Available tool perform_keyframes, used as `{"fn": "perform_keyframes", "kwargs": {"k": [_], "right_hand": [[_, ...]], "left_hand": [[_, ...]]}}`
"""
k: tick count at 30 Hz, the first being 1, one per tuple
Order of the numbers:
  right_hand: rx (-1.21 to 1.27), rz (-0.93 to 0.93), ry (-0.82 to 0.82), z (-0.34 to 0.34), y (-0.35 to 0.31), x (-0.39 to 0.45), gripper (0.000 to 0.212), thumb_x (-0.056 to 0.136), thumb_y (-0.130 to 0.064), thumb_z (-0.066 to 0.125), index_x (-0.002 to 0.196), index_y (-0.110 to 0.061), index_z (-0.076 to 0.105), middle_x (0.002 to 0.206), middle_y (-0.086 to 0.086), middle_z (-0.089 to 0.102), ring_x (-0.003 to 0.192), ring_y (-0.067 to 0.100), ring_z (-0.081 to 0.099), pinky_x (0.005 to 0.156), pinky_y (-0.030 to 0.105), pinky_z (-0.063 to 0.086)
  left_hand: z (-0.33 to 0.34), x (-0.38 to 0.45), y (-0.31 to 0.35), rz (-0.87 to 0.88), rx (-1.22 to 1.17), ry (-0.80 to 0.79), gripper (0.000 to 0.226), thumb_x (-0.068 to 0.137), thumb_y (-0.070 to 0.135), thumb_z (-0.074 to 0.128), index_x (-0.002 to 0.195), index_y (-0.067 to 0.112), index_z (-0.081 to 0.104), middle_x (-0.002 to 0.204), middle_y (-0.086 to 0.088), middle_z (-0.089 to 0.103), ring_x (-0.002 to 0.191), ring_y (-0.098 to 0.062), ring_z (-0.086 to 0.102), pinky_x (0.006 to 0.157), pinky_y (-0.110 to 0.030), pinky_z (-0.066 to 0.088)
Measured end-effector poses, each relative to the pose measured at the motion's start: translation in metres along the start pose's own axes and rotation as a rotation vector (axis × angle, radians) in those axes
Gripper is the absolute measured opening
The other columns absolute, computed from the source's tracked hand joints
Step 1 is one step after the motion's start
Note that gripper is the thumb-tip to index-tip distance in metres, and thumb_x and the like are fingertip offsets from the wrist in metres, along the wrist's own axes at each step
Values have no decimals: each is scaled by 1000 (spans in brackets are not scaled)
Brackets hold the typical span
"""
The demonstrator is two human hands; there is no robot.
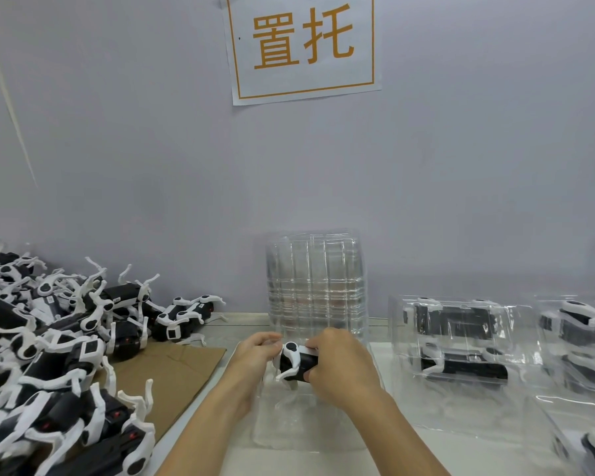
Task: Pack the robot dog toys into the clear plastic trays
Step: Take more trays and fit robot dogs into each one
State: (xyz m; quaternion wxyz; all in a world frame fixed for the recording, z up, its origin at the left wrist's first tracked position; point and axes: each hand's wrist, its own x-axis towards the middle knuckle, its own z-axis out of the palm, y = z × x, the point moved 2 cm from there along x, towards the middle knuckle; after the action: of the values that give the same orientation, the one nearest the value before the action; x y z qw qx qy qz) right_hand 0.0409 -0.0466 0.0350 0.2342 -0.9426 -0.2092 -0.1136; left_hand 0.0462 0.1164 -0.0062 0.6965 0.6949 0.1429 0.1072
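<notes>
One robot dog toy (pixel 294 362) was held over an empty clear tray (pixel 303 420) at near centre: the right hand (pixel 337 367) had its grip wrapped round the black body, and the left hand (pixel 255 355) pinched its left end. A heap of loose toys (pixel 59 355), too tangled to count, filled the left of the surface (pixel 426 455), partly on one cardboard sheet (pixel 169 376). One stack of empty trays (pixel 316 286) stood against the far wall. Right, a packed tray (pixel 461 338) held two toys; more packed trays (pixel 577 341) ran off the right edge. Bare surface showed only in narrow strips between them.
</notes>
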Motion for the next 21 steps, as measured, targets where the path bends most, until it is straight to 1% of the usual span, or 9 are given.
{"fn": "perform_keyframes", "kwargs": {"k": [2,4,7,9,12,14,16,19,21], "right_hand": [[-5,-2,0,0,0,0,9,84,-19,66,76,-21,63,80,1,62,71,22,54,55,27,34],[-8,-5,3,-1,0,-1,10,85,-19,66,76,-22,63,78,0,60,69,21,52,51,25,30],[-6,-7,-5,-1,0,-1,7,84,-18,67,78,-22,65,81,0,64,70,20,54,51,25,31],[-8,-1,-14,0,1,0,8,84,-17,67,78,-22,66,81,1,64,70,20,55,50,24,30],[-29,3,-43,2,0,1,5,82,-12,67,81,-16,69,83,3,66,77,23,61,52,26,34],[-30,11,-55,2,-1,2,6,82,-12,67,83,-16,71,86,5,68,81,24,64,55,27,37],[-29,15,-59,2,-1,2,6,81,-11,67,79,-16,69,85,5,67,80,24,63,54,27,35],[-31,22,-60,2,0,2,14,80,-12,66,71,-21,61,81,4,62,73,23,55,48,24,30],[-28,27,-61,2,1,2,16,80,-11,66,69,-21,59,78,4,61,71,23,53,47,24,29]], "left_hand": [[0,0,-1,-4,-11,-5,17,94,9,60,103,19,70,107,-5,71,105,-14,62,85,-34,50],[-1,0,-2,-20,-30,-12,18,94,9,60,106,18,70,108,-6,72,107,-17,64,89,-37,51],[-1,1,-3,-53,-51,-23,19,94,8,59,110,12,68,111,-10,71,110,-24,64,101,-49,49],[0,2,-3,-66,-44,-26,19,93,6,59,109,8,69,112,-12,71,110,-29,65,103,-53,48],[-1,4,-6,-60,18,12,23,88,0,61,105,13,70,117,-6,69,115,-30,62,106,-53,45],[-1,5,-7,-62,11,13,27,86,-4,59,104,13,70,118,-7,68,117,-34,61,107,-54,43],[-2,6,-9,-65,-1,10,27,85,-5,58,103,12,70,115,-8,69,116,-36,61,107,-55,43],[-3,7,-10,-62,-6,9,24,85,-2,63,102,14,71,113,-9,69,115,-34,62,107,-55,43],[-3,8,-9,-68,-2,-2,24,84,-1,64,102,14,70,113,-11,69,114,-33,62,105,-53,46]]}}
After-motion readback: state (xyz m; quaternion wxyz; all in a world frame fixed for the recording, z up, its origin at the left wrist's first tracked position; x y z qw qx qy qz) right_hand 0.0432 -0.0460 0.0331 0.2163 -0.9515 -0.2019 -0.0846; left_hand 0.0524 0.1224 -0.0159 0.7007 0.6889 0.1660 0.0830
